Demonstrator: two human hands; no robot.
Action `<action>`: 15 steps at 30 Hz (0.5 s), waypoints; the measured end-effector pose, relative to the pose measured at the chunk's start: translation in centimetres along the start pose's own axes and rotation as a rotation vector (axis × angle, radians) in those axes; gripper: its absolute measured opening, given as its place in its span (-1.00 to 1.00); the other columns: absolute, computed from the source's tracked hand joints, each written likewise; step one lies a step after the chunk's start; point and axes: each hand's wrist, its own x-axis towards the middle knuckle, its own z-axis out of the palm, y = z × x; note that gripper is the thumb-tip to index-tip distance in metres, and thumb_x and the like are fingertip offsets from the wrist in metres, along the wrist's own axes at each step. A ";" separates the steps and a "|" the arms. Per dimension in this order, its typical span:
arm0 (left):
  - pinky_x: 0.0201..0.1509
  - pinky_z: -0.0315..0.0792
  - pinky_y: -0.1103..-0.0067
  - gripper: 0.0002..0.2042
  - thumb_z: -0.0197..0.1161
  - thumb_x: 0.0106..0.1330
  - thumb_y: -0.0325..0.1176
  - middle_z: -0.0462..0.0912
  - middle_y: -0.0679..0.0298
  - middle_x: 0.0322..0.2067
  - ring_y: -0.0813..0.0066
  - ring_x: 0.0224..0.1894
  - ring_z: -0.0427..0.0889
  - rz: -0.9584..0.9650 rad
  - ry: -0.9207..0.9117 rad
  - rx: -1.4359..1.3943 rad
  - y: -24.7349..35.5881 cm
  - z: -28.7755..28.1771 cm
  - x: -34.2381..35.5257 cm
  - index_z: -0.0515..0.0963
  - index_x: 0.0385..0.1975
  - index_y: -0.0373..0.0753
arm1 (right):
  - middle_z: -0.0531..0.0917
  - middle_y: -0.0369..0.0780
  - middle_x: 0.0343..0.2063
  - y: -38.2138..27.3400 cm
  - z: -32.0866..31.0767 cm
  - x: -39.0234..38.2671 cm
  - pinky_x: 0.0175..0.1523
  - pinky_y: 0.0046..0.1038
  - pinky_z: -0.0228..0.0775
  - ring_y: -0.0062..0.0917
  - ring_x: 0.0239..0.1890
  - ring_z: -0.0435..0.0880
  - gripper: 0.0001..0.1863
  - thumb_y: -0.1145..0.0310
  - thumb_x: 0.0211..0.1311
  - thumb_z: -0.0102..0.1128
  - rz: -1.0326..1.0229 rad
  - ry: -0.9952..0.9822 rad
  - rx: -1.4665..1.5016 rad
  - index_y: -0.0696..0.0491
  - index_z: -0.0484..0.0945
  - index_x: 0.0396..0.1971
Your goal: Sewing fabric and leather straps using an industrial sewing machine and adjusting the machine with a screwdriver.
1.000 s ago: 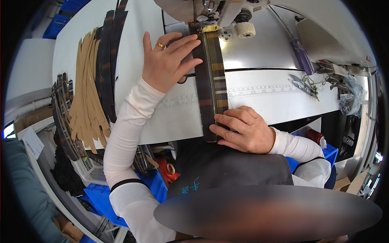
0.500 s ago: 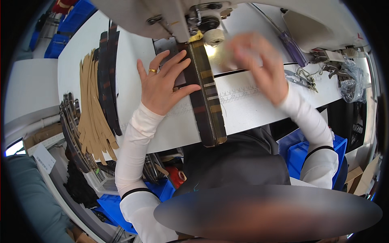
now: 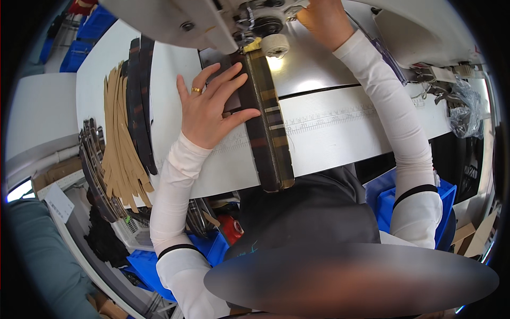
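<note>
The left hand (image 3: 210, 109) is spread, closed around nothing, its fingertips and thumb resting on a long plaid strip with a metal zipper (image 3: 272, 143). That strip lies just to the right of the left palm, running from under the sewing machine (image 3: 175, 21) ahead of the hand down to the near edge of the desk (image 3: 329, 154), its zipper teeth facing up. The thumb reaches the line of teeth; the other fingertips touch the strip's dark left side. A gold ring (image 3: 196, 90) sits on one finger.

The right hand (image 3: 325, 24) is raised, ahead and to the right of the left one, fingers bent in beside a small metal part on the machine head; whether they grip it cannot be told. Just to the left of this hand and nearer the person is a round cream knob (image 3: 275, 46). Below the right hand's wrist, a purple-handled screwdriver (image 3: 390, 63) shows partly behind the white sleeve (image 3: 393, 101).

Left of the left hand, well apart from it, dark strips (image 3: 139, 106) lie lengthwise, with a bundle of tan strips (image 3: 119, 143) beyond them. Far to the right of both hands is a crumpled clear plastic bag (image 3: 466, 114).
</note>
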 end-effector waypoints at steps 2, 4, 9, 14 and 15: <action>0.20 -0.14 -0.20 -0.40 0.34 -0.04 0.17 0.46 0.54 0.14 0.35 0.22 0.30 -0.011 -0.013 0.007 -0.1 0.1 0.0 0.54 -0.03 -0.04 | 0.59 0.10 -0.36 0.5 0.0 -0.1 -0.26 -0.13 0.41 0.03 -0.35 0.56 -0.78 0.46 -0.02 0.10 0.024 -0.089 0.006 0.21 0.52 -0.33; 0.19 -0.11 -0.21 -0.40 0.34 -0.05 0.17 0.46 0.55 0.13 0.35 0.21 0.30 0.020 0.033 0.003 -0.1 0.2 0.0 0.55 -0.04 -0.05 | 0.59 0.10 -0.36 0.2 -0.8 -0.2 -0.22 -0.16 0.41 0.04 -0.32 0.55 -0.76 0.47 -0.01 0.10 0.012 -0.128 0.056 0.22 0.52 -0.30; 0.20 -0.12 -0.21 -0.40 0.34 -0.05 0.18 0.47 0.54 0.12 0.35 0.20 0.32 0.005 0.053 0.002 -0.2 0.6 -0.1 0.55 -0.05 -0.05 | 0.64 0.03 -0.37 -4.4 -5.1 -1.3 -0.11 -0.28 0.41 -0.11 -0.25 0.60 -0.75 0.48 0.03 0.11 -0.051 0.133 0.072 0.24 0.55 -0.26; 0.24 -0.15 -0.21 -0.41 0.31 -0.03 0.19 0.49 0.53 0.10 0.37 0.19 0.34 0.011 0.091 -0.017 -0.3 0.8 -0.2 0.55 -0.05 -0.05 | 0.53 -0.27 -0.58 -8.6 -5.1 -2.5 -0.51 -0.39 0.35 -0.42 -0.55 0.55 -0.68 0.43 -0.01 0.25 -0.358 -0.030 0.000 -0.02 0.59 -0.16; 0.24 -0.15 -0.21 -0.41 0.31 -0.03 0.19 0.49 0.53 0.10 0.37 0.19 0.34 0.005 0.068 -0.004 -0.3 0.8 -0.2 0.55 -0.05 -0.05 | 0.53 -0.27 -0.58 -9.1 -4.4 -2.7 -0.51 -0.39 0.35 -0.42 -0.55 0.55 -0.68 0.43 -0.01 0.25 -0.358 -0.032 0.000 -0.02 0.59 -0.16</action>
